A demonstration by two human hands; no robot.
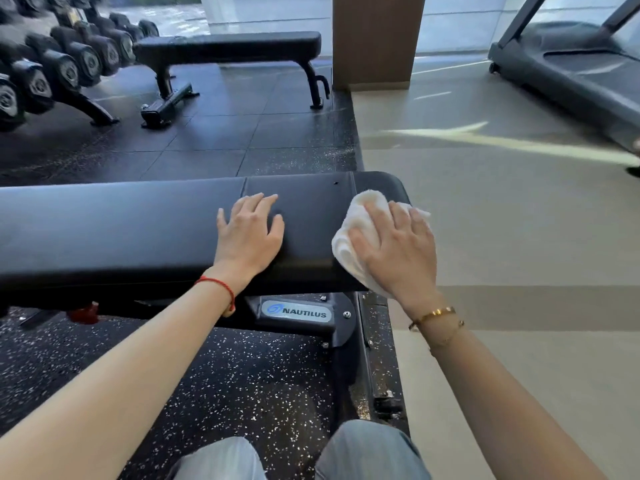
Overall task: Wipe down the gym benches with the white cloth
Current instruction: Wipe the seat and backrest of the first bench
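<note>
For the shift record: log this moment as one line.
left hand flat on near bench | right hand presses white cloth at bench's right end

left hand (251, 233) flat on near bench (121, 230), cloth (353, 230) under right hand (398, 244) at its right end.

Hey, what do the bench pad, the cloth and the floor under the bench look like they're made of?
Bench pad: looks like black vinyl or leather-like upholstery, smooth with a soft sheen and stitched seams; which one cannot be told. Cloth: white terry towelling, judging by its fluffy, looped nap, pressed down by the right hand. Floor: probably rubber gym matting, matte black with white flecks.
</note>
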